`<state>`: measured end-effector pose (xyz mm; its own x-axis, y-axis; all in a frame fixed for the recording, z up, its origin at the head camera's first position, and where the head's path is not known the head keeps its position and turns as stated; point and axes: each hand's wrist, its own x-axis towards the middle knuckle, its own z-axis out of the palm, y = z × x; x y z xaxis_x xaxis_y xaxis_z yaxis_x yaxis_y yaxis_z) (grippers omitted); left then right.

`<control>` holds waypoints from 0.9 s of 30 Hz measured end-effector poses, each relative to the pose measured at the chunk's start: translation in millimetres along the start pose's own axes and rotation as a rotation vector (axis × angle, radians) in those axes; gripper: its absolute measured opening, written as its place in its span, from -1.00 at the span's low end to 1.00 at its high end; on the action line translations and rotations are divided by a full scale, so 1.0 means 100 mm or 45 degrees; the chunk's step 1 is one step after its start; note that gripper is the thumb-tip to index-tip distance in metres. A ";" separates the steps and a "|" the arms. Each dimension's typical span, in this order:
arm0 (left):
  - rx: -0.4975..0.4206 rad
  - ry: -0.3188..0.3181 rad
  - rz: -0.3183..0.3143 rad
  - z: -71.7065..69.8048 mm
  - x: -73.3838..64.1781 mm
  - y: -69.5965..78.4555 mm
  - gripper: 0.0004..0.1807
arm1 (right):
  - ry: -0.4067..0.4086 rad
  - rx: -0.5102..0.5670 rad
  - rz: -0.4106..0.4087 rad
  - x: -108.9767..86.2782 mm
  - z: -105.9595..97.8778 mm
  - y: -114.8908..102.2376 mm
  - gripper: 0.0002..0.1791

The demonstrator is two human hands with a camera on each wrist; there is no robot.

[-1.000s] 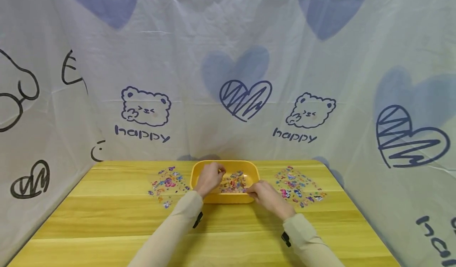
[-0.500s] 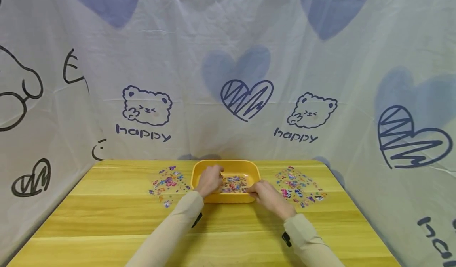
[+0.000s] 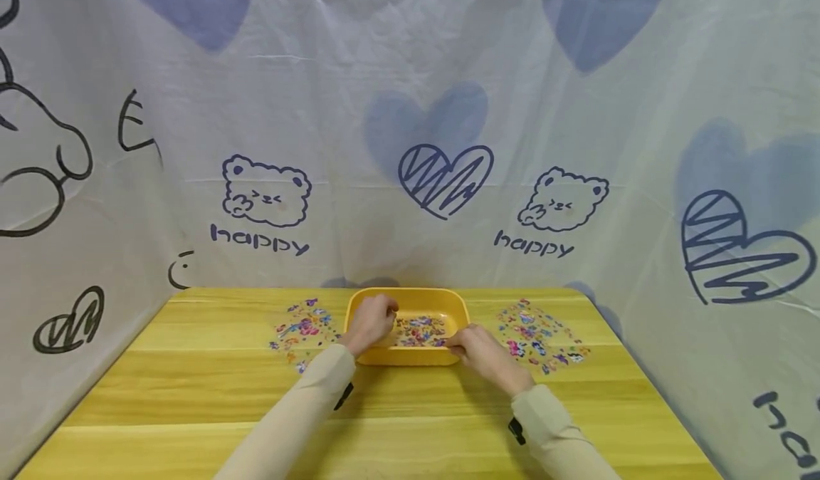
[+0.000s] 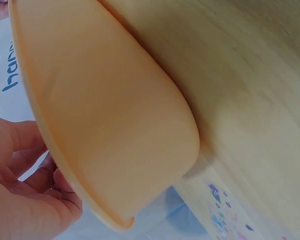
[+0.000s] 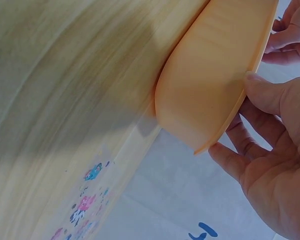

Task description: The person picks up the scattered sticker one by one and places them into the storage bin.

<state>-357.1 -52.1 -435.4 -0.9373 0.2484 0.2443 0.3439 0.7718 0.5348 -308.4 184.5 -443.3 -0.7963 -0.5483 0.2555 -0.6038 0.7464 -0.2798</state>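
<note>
A yellow plastic basin (image 3: 410,356) stands at the back middle of the table, with many small multicoloured pieces (image 3: 419,331) spread over its floor. My left hand (image 3: 374,320) reaches over the basin's left side, fingers bent above the inside. In the left wrist view the left hand (image 4: 27,185) is partly behind the rim, and whether anything small sits between its fingertips is hidden. At the front right corner, my right hand (image 3: 483,355) grips the rim. The right wrist view has the right hand's thumb (image 5: 265,92) on the outer rim and its fingers behind it.
Flat patches of small colourful pieces lie on the wood-grain table (image 3: 410,430), one left patch (image 3: 304,327) and one right patch (image 3: 538,337) of the basin. A white printed cloth (image 3: 359,216) hangs close behind and at both sides.
My left hand has shifted slightly left inside the basin. The heap of pieces looks flatter and more spread out. My right hand stays on the rim.
</note>
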 end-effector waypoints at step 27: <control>-0.081 0.166 -0.105 -0.39 -0.22 -0.39 -0.85 | -0.006 0.027 -0.006 -0.02 -0.02 -0.02 -0.81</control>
<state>-347.8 -110.3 -430.2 -0.9488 0.1047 0.2979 0.2729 0.7467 0.6066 -305.5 185.4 -441.3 -0.7937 -0.5536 0.2522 -0.6080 0.7358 -0.2983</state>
